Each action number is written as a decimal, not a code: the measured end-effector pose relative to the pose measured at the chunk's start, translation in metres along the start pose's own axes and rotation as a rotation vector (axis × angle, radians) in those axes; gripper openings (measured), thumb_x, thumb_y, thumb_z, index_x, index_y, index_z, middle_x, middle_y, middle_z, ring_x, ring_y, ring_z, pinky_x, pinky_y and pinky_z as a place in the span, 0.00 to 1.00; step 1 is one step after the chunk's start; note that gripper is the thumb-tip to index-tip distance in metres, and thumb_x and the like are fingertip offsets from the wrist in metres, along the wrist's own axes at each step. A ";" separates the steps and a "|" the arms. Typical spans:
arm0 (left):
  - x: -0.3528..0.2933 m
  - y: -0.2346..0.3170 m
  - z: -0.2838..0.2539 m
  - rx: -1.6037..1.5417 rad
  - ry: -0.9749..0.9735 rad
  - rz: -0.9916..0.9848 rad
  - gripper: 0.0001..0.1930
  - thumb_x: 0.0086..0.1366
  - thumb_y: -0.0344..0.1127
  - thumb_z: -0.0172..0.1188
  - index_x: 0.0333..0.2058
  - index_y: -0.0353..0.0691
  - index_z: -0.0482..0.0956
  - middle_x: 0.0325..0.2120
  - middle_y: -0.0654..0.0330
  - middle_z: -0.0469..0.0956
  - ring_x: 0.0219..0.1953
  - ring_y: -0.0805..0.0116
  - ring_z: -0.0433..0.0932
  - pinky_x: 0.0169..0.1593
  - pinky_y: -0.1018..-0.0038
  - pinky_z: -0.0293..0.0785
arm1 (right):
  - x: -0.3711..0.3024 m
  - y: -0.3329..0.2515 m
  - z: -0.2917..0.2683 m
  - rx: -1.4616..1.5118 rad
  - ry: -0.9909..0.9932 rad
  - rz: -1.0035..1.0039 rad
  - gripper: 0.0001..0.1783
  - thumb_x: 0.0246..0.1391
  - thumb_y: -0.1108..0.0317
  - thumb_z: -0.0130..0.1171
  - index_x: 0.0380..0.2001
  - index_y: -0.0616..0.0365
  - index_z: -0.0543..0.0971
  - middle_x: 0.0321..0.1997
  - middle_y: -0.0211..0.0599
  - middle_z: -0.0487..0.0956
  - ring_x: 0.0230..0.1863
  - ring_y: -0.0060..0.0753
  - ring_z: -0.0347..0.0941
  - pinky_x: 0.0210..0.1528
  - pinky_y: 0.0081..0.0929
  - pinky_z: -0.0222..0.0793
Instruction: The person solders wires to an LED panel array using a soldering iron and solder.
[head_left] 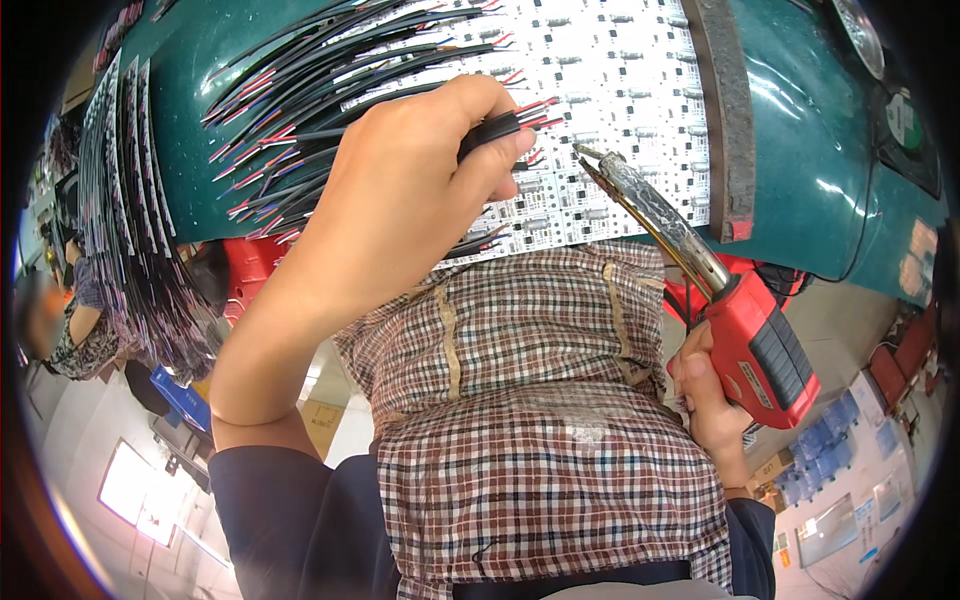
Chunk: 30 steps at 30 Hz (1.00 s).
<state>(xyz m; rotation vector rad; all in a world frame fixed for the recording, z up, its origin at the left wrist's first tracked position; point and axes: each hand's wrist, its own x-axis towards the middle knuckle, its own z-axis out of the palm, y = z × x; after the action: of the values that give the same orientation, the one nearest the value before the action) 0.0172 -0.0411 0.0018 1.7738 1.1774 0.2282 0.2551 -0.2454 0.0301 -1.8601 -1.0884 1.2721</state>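
Note:
My left hand [405, 175] pinches a black-sheathed cable [490, 130] between thumb and fingers, its stripped red and white wire ends pointing right. Beneath it lies a white circuit board panel [635, 70] with rows of small black and silver parts. My right hand [708, 395] is wrapped around the grip of a red and black soldering gun [765, 350]. The gun's metal barrel slants up and left, and its tip is over the panel, a short way right of the held wire ends. Many similar cables [330, 80] lie across the panel's left part.
A dark bar [730, 120] runs along the panel's right edge on the green tabletop [800, 110]. A round reel-like object [905, 125] is at the far right. More boards with cables [130, 180] hang at the left, near another person [80, 320]. A red stool [250, 270] shows below the table.

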 end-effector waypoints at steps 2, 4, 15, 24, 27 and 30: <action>0.000 -0.001 -0.001 -0.062 0.019 0.001 0.08 0.69 0.30 0.59 0.43 0.32 0.78 0.26 0.61 0.81 0.26 0.79 0.76 0.33 0.80 0.73 | 0.000 -0.003 0.002 0.026 0.010 0.027 0.10 0.60 0.67 0.59 0.32 0.58 0.70 0.22 0.31 0.68 0.20 0.20 0.61 0.25 0.22 0.62; -0.001 0.006 -0.008 0.159 0.174 0.033 0.10 0.72 0.34 0.58 0.44 0.33 0.79 0.29 0.61 0.82 0.28 0.80 0.76 0.36 0.82 0.74 | -0.001 -0.003 0.002 0.052 0.021 0.057 0.10 0.60 0.67 0.59 0.32 0.59 0.70 0.22 0.31 0.68 0.20 0.21 0.61 0.25 0.22 0.62; -0.020 0.020 -0.001 0.293 0.101 0.070 0.06 0.71 0.29 0.56 0.42 0.34 0.78 0.22 0.62 0.76 0.23 0.77 0.70 0.29 0.77 0.67 | -0.007 0.008 -0.003 -0.003 0.008 -0.028 0.10 0.59 0.66 0.60 0.33 0.59 0.70 0.23 0.32 0.68 0.21 0.22 0.62 0.25 0.23 0.62; -0.025 0.007 0.027 0.093 0.149 -0.007 0.08 0.64 0.29 0.65 0.32 0.35 0.73 0.17 0.62 0.76 0.17 0.78 0.68 0.24 0.78 0.63 | -0.020 0.012 -0.001 -0.004 0.012 0.094 0.11 0.59 0.70 0.60 0.42 0.63 0.74 0.26 0.30 0.72 0.24 0.20 0.66 0.27 0.21 0.64; -0.023 0.003 0.030 0.109 0.150 -0.005 0.09 0.63 0.29 0.66 0.30 0.35 0.73 0.16 0.63 0.75 0.17 0.80 0.67 0.23 0.79 0.62 | -0.014 0.007 -0.002 -0.006 -0.060 0.108 0.13 0.59 0.72 0.60 0.47 0.63 0.75 0.28 0.29 0.74 0.25 0.19 0.68 0.28 0.19 0.64; -0.021 0.002 0.032 0.121 0.173 -0.003 0.10 0.62 0.29 0.67 0.29 0.36 0.74 0.15 0.64 0.74 0.17 0.81 0.66 0.23 0.79 0.61 | -0.014 0.010 0.000 -0.087 -0.045 0.063 0.11 0.59 0.74 0.59 0.45 0.62 0.76 0.27 0.29 0.74 0.25 0.18 0.68 0.28 0.19 0.64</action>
<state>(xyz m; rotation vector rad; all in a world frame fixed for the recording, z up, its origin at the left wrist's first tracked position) 0.0266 -0.0776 -0.0065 1.8871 1.3410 0.3190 0.2556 -0.2626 0.0277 -1.9526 -1.1334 1.3269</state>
